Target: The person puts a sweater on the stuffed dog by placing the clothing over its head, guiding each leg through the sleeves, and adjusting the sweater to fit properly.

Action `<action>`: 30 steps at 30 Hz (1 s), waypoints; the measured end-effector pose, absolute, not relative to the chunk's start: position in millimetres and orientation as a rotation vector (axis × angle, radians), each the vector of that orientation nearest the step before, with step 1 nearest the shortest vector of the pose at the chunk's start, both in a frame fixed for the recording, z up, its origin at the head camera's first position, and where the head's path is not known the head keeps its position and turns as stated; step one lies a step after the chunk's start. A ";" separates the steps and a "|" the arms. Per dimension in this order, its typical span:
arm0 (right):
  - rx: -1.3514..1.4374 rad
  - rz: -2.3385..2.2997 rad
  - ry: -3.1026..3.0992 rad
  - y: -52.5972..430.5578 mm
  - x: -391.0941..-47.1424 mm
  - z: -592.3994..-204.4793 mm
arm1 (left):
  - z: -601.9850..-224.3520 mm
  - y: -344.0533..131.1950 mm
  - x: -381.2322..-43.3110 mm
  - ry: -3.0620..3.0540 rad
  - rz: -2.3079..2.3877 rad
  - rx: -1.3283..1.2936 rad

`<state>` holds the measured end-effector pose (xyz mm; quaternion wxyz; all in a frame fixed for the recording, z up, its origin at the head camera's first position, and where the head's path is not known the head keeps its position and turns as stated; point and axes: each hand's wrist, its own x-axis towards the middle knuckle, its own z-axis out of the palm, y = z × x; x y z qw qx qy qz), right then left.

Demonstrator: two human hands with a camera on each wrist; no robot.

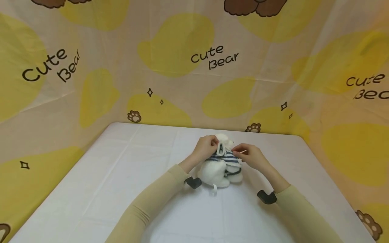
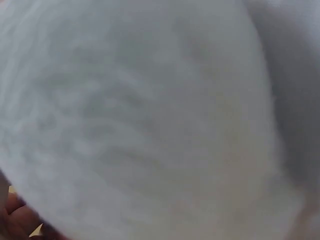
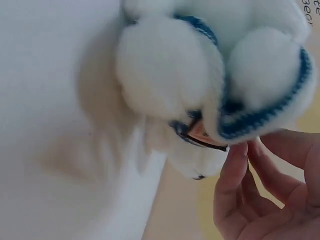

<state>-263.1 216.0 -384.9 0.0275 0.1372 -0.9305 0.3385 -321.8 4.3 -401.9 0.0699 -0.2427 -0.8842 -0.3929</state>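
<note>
A white plush toy [image 1: 212,172] sits on the table, dressed in a small blue-and-white striped knit sweater [image 1: 232,158]. With curled fingers my left hand [image 1: 206,146] grips the sweater near the toy's neck, beside a folded piece of it. On the other side, my right hand [image 1: 252,157] pinches the sweater's edge between thumb and fingertips. In the right wrist view the knit [image 3: 265,127] with its blue trim stretches toward those fingers, near an orange label [image 3: 202,134]. White fur [image 2: 140,120] fills most of the left wrist view and hides much there.
The toy stands toward the back of a white table [image 1: 121,175]. A yellow-patched "Cute Bear" cloth [image 1: 170,50] rises behind and at both sides. Dark wrist mounts [image 1: 267,197] hang by both sleeves, and a small white tag [image 1: 214,189] sticks out from the toy.
</note>
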 end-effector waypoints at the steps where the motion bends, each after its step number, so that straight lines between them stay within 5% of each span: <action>1: 0.444 1.059 -2.886 213.9 -266.1 -387.0 | -401.6 4.4 -321.9 -2.659 -1.187 -0.729; 23: 0.193 0.964 -2.950 200.9 -265.4 -399.4 | -404.2 7.3 -318.2 -2.537 -1.195 -0.707; 30: 0.293 1.064 -2.750 200.9 -247.5 -389.1 | -385.7 -14.3 -319.5 -2.378 -1.265 -1.087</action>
